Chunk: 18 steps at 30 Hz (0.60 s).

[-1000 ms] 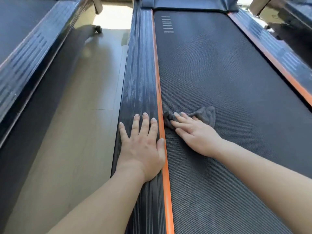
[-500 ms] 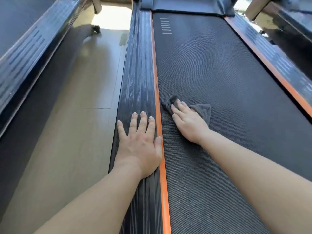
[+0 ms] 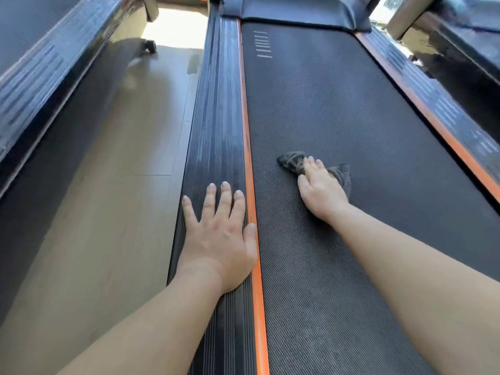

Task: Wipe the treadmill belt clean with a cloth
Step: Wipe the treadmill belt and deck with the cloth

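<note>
A small grey cloth (image 3: 290,161) is pressed onto the belt (image 3: 338,104) under the right hand (image 3: 320,188), whose fingers are laid nearly straight over it; nothing is gripped. The cloth is found left of the belt's middle, near the orange strip (image 3: 247,144) but apart from it. The left hand (image 3: 219,234) is spread flat on the side rail (image 3: 219,131), thumb on the strip, and nothing is held. The cloth is judged light, soft and limp, likely to bunch on the ribbed belt; it is best held down at its middle by a flat palm. Its long axis is laid across the belt, the bunched end pointing far-left. The belt's length runs away from the person.
</note>
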### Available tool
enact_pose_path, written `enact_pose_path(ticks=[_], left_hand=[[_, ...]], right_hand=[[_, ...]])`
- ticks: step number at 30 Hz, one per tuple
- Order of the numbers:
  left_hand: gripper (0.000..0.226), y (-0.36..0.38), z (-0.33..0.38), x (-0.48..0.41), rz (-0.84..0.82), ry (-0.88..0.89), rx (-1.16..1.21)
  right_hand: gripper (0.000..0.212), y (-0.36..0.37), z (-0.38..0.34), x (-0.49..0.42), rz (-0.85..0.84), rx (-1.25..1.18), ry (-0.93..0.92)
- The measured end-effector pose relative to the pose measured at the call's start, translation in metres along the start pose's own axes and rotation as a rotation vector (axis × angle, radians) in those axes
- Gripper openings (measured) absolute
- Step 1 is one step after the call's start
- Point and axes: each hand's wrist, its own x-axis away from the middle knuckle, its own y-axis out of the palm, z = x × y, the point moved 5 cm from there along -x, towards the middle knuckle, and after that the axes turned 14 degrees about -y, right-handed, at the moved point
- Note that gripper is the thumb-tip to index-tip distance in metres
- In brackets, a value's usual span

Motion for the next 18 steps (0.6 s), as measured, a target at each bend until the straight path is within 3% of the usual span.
enact_pose_path(ticks=[3, 8, 11, 13, 15, 18], left_hand=[[0.074, 0.001, 0.0, 0.001, -0.001, 0.005, -0.005], [0.074, 0.001, 0.001, 0.001, -0.012, 0.002, -0.016], [0.074, 0.001, 0.0, 0.0, -0.002, -0.001, -0.001], [0.075, 0.001, 0.001, 0.001, -0.007, -0.005, -0.009], [0.075, 0.001, 0.0, 0.001, 0.004, -0.011, -0.011], [0.076, 0.002, 0.001, 0.0, 0.0, -0.016, -0.012]], right_hand=[[0.057, -0.005, -0.02, 0.03, -0.014, -0.08, -0.14], [0.058, -0.02, -0.029, 0.103, -0.14, 0.004, -0.388], [0.053, -0.041, -0.007, 0.098, 0.091, -0.032, -0.252], [0.047, -0.044, 0.004, 0.088, 0.049, 0.107, -0.126], [0.027, -0.042, 0.008, 0.083, -0.007, 0.11, -0.048], [0.009, -0.056, 0.012, 0.083, 0.107, 0.011, 0.037]])
